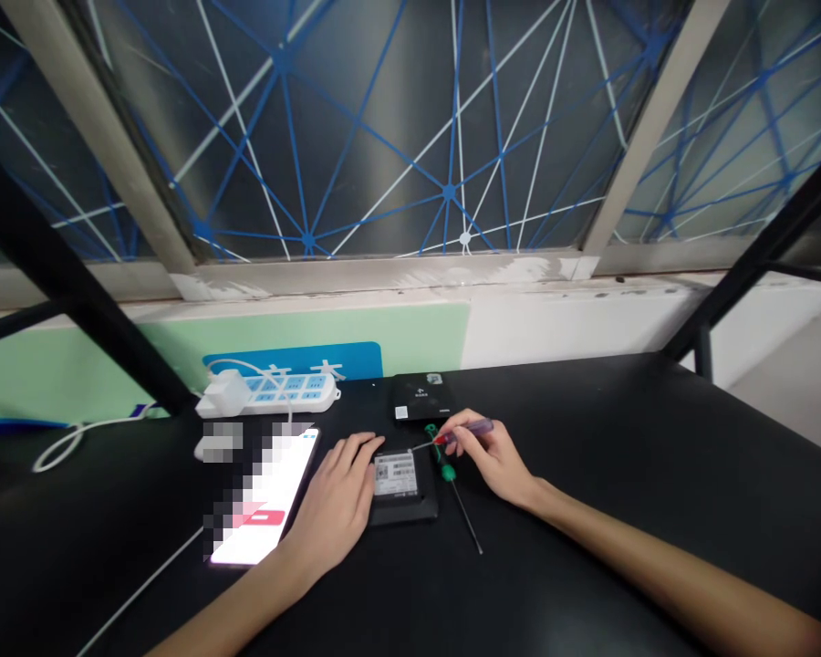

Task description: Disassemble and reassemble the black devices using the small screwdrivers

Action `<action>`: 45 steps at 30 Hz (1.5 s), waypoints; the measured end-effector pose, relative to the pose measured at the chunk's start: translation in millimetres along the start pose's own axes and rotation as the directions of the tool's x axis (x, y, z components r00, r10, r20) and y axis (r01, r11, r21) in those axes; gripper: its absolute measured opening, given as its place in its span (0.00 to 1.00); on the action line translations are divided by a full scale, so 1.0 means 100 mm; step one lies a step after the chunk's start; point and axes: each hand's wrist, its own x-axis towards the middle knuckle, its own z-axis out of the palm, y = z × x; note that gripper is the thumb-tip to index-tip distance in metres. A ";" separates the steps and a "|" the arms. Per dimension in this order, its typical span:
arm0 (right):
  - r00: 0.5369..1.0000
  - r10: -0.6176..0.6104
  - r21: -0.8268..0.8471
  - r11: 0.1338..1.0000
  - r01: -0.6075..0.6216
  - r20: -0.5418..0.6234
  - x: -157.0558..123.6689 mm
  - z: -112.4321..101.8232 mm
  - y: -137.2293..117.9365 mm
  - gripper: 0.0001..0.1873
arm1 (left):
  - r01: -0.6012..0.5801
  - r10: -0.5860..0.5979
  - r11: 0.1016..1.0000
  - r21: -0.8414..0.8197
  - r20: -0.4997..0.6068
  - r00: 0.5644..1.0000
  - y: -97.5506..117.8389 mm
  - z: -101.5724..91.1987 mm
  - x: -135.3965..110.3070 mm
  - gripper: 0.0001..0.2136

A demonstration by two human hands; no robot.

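A flat black case (425,507) lies on the table, with a grey and white printed label plate (397,474) set in it. Along its left edge rests my left hand (338,488), fingers stretched out and pressed lightly together over the side. My right hand (489,452) is closed around a small screwdriver (479,427) with a red and purplish handle. Its thin shaft points left, and the tip is at the upper right corner of the label plate. Under and beside my right hand lies a second screwdriver (450,474) with a green and black handle, its shaft pointing toward me.
Behind the case sits a black box lid or cover (420,398) with small stickers. A lit phone or tablet (274,497) lies left of my left hand. At the back left are a white power strip (301,394), a plugged-in charger (227,392) and white cables (143,584).
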 end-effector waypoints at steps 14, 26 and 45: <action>0.993 -0.093 -0.267 0.958 0.108 0.071 0.07 0.02 -0.19 0.15 | 0.042 -0.041 0.999 -0.031 0.015 0.999 0.00 -0.01 0.00 0.17; 0.993 -0.103 -0.255 0.960 0.115 0.059 0.32 0.22 -0.11 0.11 | 0.075 -0.076 0.997 0.022 0.047 0.996 -0.07 0.05 -0.04 0.21; 0.991 -0.135 -0.306 0.943 0.130 0.005 0.21 0.28 0.06 0.08 | 0.035 -0.036 0.999 0.019 0.035 0.999 -0.09 0.02 -0.03 0.20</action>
